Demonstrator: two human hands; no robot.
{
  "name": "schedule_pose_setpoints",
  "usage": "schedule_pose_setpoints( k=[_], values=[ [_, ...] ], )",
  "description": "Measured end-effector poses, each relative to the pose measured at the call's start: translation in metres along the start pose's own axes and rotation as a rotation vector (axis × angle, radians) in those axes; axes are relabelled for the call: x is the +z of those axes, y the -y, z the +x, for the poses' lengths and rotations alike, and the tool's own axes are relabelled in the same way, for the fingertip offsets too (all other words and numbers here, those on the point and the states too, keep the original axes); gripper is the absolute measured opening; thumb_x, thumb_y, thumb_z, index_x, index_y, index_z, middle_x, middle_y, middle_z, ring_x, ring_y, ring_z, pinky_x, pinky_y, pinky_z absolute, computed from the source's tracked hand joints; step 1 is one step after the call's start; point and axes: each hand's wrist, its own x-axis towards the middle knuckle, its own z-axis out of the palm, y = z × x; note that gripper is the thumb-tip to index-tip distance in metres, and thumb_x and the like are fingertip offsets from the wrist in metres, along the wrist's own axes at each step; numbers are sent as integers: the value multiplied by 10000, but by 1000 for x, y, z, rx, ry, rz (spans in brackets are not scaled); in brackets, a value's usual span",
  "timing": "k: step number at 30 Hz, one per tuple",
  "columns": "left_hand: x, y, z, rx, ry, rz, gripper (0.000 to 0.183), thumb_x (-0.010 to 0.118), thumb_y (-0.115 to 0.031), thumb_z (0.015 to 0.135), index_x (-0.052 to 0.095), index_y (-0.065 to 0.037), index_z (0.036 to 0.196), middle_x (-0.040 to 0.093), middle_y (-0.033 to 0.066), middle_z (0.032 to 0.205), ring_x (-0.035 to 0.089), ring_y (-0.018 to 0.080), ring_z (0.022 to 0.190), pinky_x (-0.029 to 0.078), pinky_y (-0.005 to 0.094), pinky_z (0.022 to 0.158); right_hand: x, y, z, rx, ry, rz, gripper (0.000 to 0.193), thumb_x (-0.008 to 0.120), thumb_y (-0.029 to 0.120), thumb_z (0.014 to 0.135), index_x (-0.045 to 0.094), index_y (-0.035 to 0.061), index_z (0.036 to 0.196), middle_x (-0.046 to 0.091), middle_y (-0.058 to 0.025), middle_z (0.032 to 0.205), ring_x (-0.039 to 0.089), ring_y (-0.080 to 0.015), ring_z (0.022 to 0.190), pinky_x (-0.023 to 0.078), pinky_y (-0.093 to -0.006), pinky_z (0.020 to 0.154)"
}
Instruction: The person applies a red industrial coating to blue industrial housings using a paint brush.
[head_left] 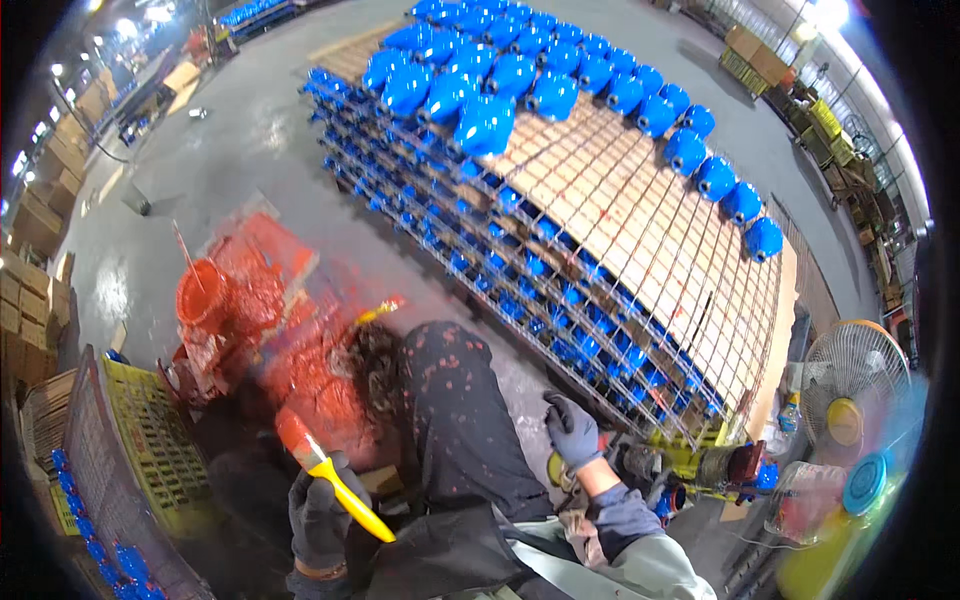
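My left hand [322,510], in a dark grey glove, is closed around the yellow handle of a paintbrush [345,490]. The brush tilts up to the left, and its bristles are coated in red paint. Beyond it lies a floor patch thick with red paint [325,385]. A paint-covered red bucket [203,295] stands there with a thin stick leaning out of it. My right hand [573,432], gloved too, hovers beside the near edge of the wire rack stack [640,270]. Its fingers are partly spread, and nothing shows in them.
Glossy blue rounded castings [510,75] stand in rows on the top rack, with more on the layers below. A second yellow-handled brush [378,311] lies by the red paint. A yellow crate [155,440] is at left; a standing fan [850,385] is at right.
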Motion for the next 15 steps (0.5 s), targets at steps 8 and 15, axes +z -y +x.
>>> schedule_pose_setpoints(
  k=[8, 15],
  values=[
    [82, -12, 39, 326, 384, 472, 363, 570, -144, 939, 530, -12, 1275, 590, 110, 1193, 549, 233, 1149, 435, 359, 1019, 39, 201, 27, -1068, 263, 414, 600, 802, 194, 775, 572, -26, 1284, 639, -151, 908, 607, -319, 753, 474, -395, 656],
    [11, -17, 6, -46, 463, 47, 533, 430, -367, 1016, 300, -176, 1496, 382, 113, 1502, 418, 283, 1351, 258, 418, 1168, 36, 208, 118, -631, 414, 244, 450, 730, 150, 795, 640, 86, 1231, 691, -112, 876, 664, -282, 739, 520, -379, 639]
  ],
)
